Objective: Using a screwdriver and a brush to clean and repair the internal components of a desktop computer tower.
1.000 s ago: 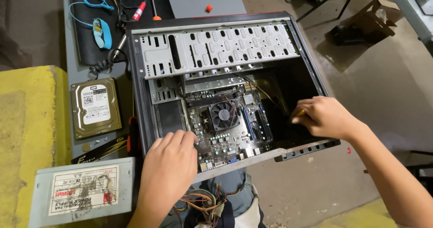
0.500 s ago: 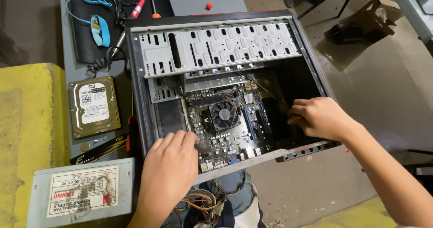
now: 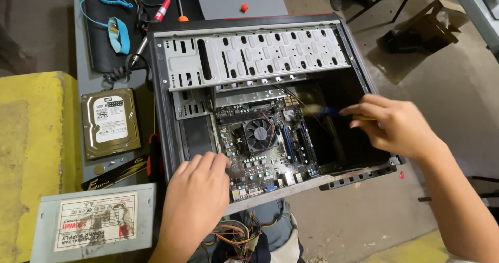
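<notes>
An open black computer case (image 3: pixel 158 101) lies on its side with a grey drive cage (image 3: pixel 249 55) at the back. Inside it is a motherboard (image 3: pixel 270 159) with a black cooling fan (image 3: pixel 258 134). My left hand (image 3: pixel 195 200) rests on the case's near edge, its fingertips touching the board's left side; it holds nothing. My right hand (image 3: pixel 397 127) hovers over the case's empty right half, shut on a thin tool (image 3: pixel 325 110) with a yellow handle and a blue middle. The blurred tip of the tool points left at the board's upper right corner.
A hard drive (image 3: pixel 110 122) lies left of the case, and a grey power supply (image 3: pixel 93 224) sits at the near left with its coloured cables (image 3: pixel 239 237) trailing below the case. A yellow block (image 3: pixel 31 154) stands at the far left. A blue wrist strap (image 3: pixel 118 34) and a screwdriver (image 3: pixel 150 29) lie at the back left.
My right hand has lifted slightly up and to the right, and the thin tool now shows, pointing toward the board. My left hand has stayed in place.
</notes>
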